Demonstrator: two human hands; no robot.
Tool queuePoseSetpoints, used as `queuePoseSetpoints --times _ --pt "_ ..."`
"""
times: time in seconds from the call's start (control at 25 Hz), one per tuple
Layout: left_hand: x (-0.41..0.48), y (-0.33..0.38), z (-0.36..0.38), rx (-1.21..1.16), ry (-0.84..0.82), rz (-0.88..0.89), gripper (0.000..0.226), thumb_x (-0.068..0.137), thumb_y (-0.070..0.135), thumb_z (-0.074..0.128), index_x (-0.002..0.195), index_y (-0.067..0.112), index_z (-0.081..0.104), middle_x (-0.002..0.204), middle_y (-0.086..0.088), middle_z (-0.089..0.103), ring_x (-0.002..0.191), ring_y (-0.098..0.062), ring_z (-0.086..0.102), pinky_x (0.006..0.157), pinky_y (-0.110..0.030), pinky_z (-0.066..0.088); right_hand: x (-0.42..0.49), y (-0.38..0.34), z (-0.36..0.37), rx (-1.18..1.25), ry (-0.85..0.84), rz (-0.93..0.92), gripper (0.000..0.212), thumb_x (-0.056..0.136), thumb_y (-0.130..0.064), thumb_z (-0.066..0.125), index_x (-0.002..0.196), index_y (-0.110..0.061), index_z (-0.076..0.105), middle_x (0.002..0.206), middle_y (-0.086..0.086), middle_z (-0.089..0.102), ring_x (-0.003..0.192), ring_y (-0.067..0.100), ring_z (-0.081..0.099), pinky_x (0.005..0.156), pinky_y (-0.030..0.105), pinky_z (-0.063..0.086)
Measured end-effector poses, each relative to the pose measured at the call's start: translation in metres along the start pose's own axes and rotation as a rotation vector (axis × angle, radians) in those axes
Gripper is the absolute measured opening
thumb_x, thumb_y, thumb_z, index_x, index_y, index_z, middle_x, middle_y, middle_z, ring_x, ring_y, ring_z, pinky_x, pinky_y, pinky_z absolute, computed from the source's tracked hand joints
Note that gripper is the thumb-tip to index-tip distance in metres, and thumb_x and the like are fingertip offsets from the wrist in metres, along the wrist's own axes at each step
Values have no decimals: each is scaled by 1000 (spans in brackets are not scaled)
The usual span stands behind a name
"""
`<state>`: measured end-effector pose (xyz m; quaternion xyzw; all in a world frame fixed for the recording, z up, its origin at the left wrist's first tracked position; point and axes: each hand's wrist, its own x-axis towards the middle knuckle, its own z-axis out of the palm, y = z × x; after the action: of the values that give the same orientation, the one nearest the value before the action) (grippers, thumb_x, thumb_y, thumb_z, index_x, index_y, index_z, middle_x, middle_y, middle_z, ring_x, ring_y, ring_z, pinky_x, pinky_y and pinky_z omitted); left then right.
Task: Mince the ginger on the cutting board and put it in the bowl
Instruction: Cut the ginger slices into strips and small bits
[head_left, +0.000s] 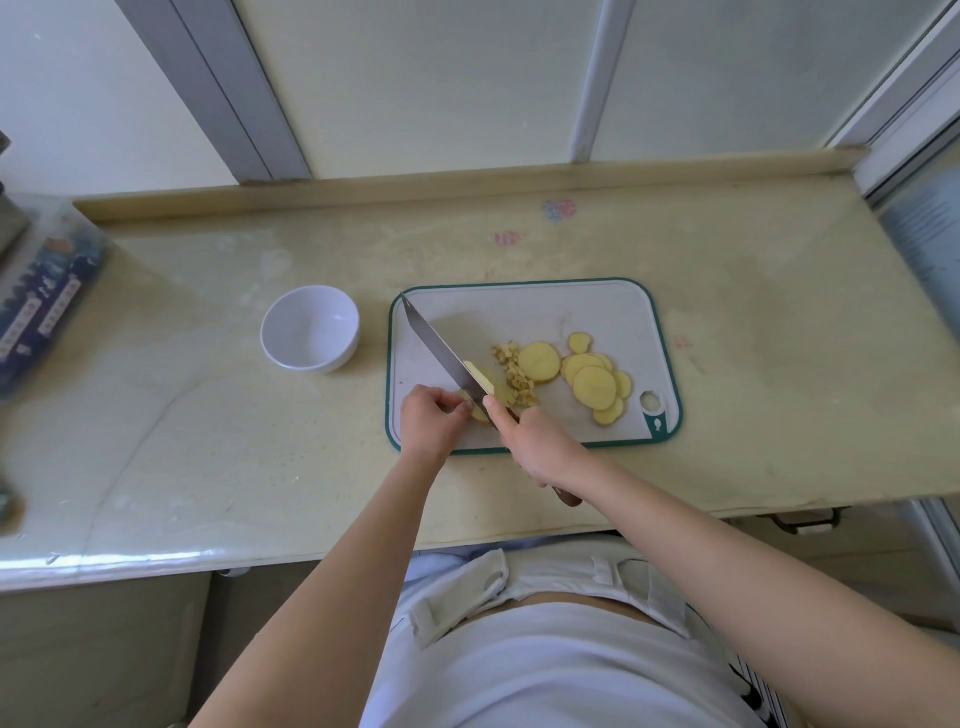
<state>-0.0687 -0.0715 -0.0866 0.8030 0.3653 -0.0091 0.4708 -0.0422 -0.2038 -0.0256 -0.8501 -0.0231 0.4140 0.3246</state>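
Both bare forearms reach forward from the near edge of the tabletop (208, 415) and meet over the near left part of the cutting board (545, 312). The left hand (434, 421) rests knuckles up, its fingers (452, 402) curled down and pinching a ginger piece (493, 391) against the board. The right hand (535, 441) is clenched round the handle of a knife (441, 343), with the index finger stretched along the back of the blade. The butt of the handle sticks out behind the wrist. The blade runs diagonally, its tip toward the board's far left corner, and its edge is down on the held piece just right of the left fingertips. Just right of the blade lies a small heap of minced ginger (514, 374). Further right, round ginger slices (595, 384) overlap one another. A white bowl (337, 358) stands on the tabletop, left of the board and apart from it.
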Motion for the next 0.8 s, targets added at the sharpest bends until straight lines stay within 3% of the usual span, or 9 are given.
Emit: queuePoseSetpoints --times 0.24,0.44,0.8 --pt "0 0 -1 9 -3 0 14 81 18 68 79 4 69 93 -9 63 77 -15 54 55 -15 34 5 6 1 19 -1 -9 60 97 -64 30 59 -17 30 49 0 30 39 17 27 40 22 25" --pt "-4 0 -2 13 8 45 13 81 19 68 76 7 66 91 -6 58 82 -18 54 70 -25 40 10 8 -3 65 -47 21 58 95 -67 29 61 -19 28 48 -2 26 38 14 24 38 21 23" --pt "-13 0 -4 17 -13 93 11 79 18 69 73 12 61 92 -2 49 87 -17 49 75 -23 38 8 9 -5 139 -58 26 58 94 -68 30 62 -20 29 40 -8 24 35 13 21 38 19 21"
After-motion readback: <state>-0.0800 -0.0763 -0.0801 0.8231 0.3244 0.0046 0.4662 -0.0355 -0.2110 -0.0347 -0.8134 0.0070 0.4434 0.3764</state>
